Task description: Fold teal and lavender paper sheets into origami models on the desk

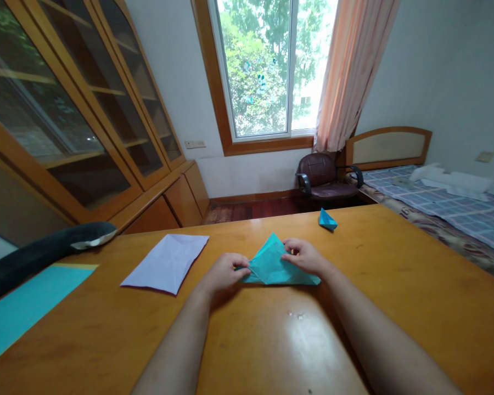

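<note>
A turquoise sheet of folded paper point(271, 263) stands near the middle of the wooden table, its peak pointing away from me and a flat strip along its near edge. My left hand point(226, 272) pinches its left corner between thumb and fingers. On the right slope, my right hand point(303, 255) grips the paper with thumb and bent fingers near the upper edge. The undersides of the folds are hidden. Farther back on the right sits a small blue folded paper piece point(327, 220), apart from both hands.
A creased pale lilac sheet point(167, 262) lies left of my hands. Beyond it are a turquoise sheet with a yellow edge point(37, 302) and a long dark object point(45, 252) at the table's left. Behind the table point(415, 307) stand a chair point(323, 175) and a bed point(440, 192).
</note>
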A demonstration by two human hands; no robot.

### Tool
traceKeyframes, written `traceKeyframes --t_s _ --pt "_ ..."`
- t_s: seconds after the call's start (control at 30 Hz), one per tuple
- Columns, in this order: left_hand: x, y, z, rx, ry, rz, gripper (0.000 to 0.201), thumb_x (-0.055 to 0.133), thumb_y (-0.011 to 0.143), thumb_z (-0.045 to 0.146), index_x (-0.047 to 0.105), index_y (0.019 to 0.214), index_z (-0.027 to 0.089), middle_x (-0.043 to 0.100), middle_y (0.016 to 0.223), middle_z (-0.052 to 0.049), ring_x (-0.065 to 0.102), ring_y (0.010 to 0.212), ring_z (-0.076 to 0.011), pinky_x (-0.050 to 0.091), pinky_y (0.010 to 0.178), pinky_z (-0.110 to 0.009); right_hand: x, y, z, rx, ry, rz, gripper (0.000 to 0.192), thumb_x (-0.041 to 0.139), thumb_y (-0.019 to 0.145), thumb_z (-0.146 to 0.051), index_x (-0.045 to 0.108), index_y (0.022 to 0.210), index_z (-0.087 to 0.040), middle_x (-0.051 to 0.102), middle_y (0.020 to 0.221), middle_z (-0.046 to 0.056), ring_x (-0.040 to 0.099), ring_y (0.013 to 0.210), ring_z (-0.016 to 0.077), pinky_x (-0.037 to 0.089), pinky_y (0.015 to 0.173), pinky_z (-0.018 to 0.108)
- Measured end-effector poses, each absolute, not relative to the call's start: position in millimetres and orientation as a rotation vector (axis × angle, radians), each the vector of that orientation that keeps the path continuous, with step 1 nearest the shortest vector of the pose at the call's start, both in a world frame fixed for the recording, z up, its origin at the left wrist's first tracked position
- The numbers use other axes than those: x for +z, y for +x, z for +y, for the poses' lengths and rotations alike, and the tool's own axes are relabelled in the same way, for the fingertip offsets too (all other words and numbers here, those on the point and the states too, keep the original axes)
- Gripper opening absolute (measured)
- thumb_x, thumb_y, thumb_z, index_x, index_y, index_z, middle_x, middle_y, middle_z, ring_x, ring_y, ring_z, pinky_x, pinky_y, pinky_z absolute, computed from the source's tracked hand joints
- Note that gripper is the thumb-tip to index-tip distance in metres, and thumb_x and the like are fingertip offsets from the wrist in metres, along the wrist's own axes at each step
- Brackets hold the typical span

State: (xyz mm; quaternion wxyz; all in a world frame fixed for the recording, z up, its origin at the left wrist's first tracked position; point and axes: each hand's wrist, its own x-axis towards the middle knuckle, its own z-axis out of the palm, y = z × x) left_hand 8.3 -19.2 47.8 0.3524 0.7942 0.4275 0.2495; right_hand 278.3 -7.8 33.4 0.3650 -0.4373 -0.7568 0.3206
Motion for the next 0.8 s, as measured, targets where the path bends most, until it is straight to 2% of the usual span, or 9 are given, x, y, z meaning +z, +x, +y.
traceKeyframes --t_s 0.13,0.23,0.37,0.43,0.57,0.67,0.73,0.8 --pt "48.6 8.0 -19.1 0.635 2.057 1.131 0.018 0.064 0.07 0.032 0.073 0.071 0.016 0.069 0.071 -0.004 0.057 0.068 -0.0171 0.043 0.066 -0.025 32.4 274.3 -8.1 0.843 -1.238 -1.945 0.018 0.059 0.073 -0.03 0.055 0.06 -0.017 0.049 0.058 -0.004 0.044 0.057 0.0102 0.035 0.054 0.021" --pt "45.7 6.0 -17.3 0.612 2.09 1.174 0.022 0.062 0.071 0.035 0.072 0.069 0.016 0.068 0.069 -0.003 0.056 0.065 -0.0162 0.04 0.062 -0.025 31.0 271.1 -7.9 0.861 -1.319 -1.883 0.02 0.06 0.072 -0.03 0.055 0.058 -0.017 0.048 0.054 -0.004 0.041 0.054 0.0093 0.031 0.05 0.02" --pt "40.4 6.3 -15.3 0.587 2.073 1.367 0.034 0.062 0.071 0.046 0.067 0.058 0.016 0.058 0.054 0.0 0.048 0.054 -0.0131 0.034 0.054 -0.024 31.1 266.0 -8.8 0.87 -1.35 -1.842 0.02 0.061 0.071 -0.029 0.056 0.057 -0.017 0.049 0.053 -0.004 0.041 0.053 0.0091 0.031 0.048 0.02" --pt "40.8 10.1 -16.2 0.632 2.089 1.447 0.035 0.065 0.068 0.05 0.064 0.056 0.017 0.057 0.054 0.0 0.048 0.054 -0.0137 0.033 0.054 -0.025 31.7 263.9 -10.0 0.843 -1.35 -1.844 0.018 0.061 0.071 -0.028 0.057 0.057 -0.017 0.05 0.054 -0.004 0.042 0.054 0.0094 0.031 0.049 0.02" --pt "49.1 24.6 -21.4 0.826 2.166 1.411 0.029 0.071 0.064 0.045 0.066 0.076 0.019 0.066 0.078 -0.005 0.056 0.073 -0.0198 0.041 0.07 -0.028 32.8 260.9 -13.0 0.813 -1.32 -1.853 0.012 0.061 0.07 -0.024 0.057 0.061 -0.017 0.051 0.057 -0.004 0.044 0.056 0.0101 0.032 0.051 0.021" --pt "56.2 38.0 -24.0 0.899 2.109 1.274 0.038 0.07 0.068 0.038 0.064 0.1 0.019 0.066 0.103 -0.008 0.059 0.095 -0.0239 0.042 0.086 -0.032 33.8 258.3 -15.7 0.8 -1.286 -1.863 0.009 0.061 0.069 -0.021 0.056 0.063 -0.018 0.05 0.058 -0.005 0.043 0.056 0.0098 0.032 0.052 0.021" --pt "59.3 46.7 -23.2 0.919 2.018 1.19 0.038 0.066 0.073 0.034 0.062 0.107 0.019 0.066 0.109 -0.01 0.059 0.099 -0.0237 0.043 0.089 -0.033 34.1 256.4 -17.3 0.798 -1.265 -1.864 0.008 0.062 0.068 -0.02 0.054 0.066 -0.018 0.048 0.058 -0.005 0.043 0.057 0.0096 0.032 0.052 0.021" --pt "61.5 54.5 -20.4 0.917 1.971 1.161 0.033 0.063 0.076 0.032 0.064 0.105 0.017 0.067 0.105 -0.01 0.061 0.094 -0.0225 0.046 0.086 -0.032 33.5 254.6 -18.4 0.821 -1.252 -1.85 0.01 0.062 0.068 -0.021 0.052 0.07 -0.019 0.047 0.059 -0.006 0.043 0.057 0.0096 0.032 0.052 0.02"
